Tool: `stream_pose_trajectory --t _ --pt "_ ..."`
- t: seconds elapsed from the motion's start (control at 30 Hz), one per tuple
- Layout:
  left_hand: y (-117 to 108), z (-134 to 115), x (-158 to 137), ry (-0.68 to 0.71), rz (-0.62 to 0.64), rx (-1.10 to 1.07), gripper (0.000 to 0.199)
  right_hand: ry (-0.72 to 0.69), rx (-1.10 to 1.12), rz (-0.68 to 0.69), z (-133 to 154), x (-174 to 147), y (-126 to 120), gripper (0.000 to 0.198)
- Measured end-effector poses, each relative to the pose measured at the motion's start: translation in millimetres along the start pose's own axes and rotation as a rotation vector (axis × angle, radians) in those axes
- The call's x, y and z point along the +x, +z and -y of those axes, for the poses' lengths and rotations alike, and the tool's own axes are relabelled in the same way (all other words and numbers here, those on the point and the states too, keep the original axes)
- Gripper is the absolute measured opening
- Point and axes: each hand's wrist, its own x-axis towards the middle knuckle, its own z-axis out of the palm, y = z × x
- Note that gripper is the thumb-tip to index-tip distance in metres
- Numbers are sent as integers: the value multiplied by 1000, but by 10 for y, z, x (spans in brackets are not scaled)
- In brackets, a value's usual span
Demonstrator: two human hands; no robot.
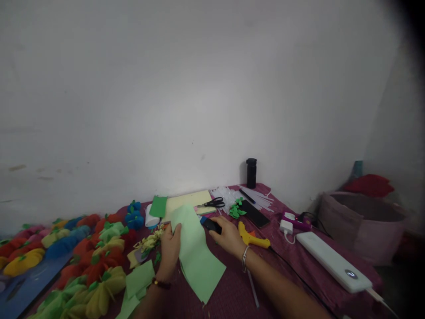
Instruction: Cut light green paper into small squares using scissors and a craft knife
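A long light green sheet (195, 257), felt or craft foam by its look, bends down over the tablecloth. My left hand (171, 248) pinches its left edge between thumb and fingers. To the right of the sheet, my right hand (227, 235) is closed on a small black and blue object (211, 224) whose exact kind I cannot make out. Black-handled scissors (214, 203) lie just beyond on a pale yellow sheet (186, 201). Below my left wrist are cut light green pieces (137, 283). Small yellowish scraps (149, 241) lie left of my left hand.
Colourful fabric pumpkins (96, 252) crowd the left. A yellow glue gun (254, 237), black phone (254, 213), green cut leaves (237, 209) and glue sticks (262, 199) lie right, near a black bottle (251, 173). A white power bank (334, 261) trails cables; a fabric bin (361, 226) stands beyond.
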Motion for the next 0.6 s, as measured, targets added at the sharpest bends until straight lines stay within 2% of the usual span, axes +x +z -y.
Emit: stream_pose_trajectory --t 0.1,0.23,0.37,0.6 --pt "14 38 -7 -35 76 -65 39 -4 -12 -9 -9 4 -9 36" --pt "-5 75 15 -39 46 -61 40 -11 -22 -22 -14 6 -50 35" --pt "-6 68 14 -40 69 -60 41 -9 -29 -22 -3 3 -53 33" --pt "15 76 3 -171 114 -123 36 1 -33 -24 16 3 -67 35"
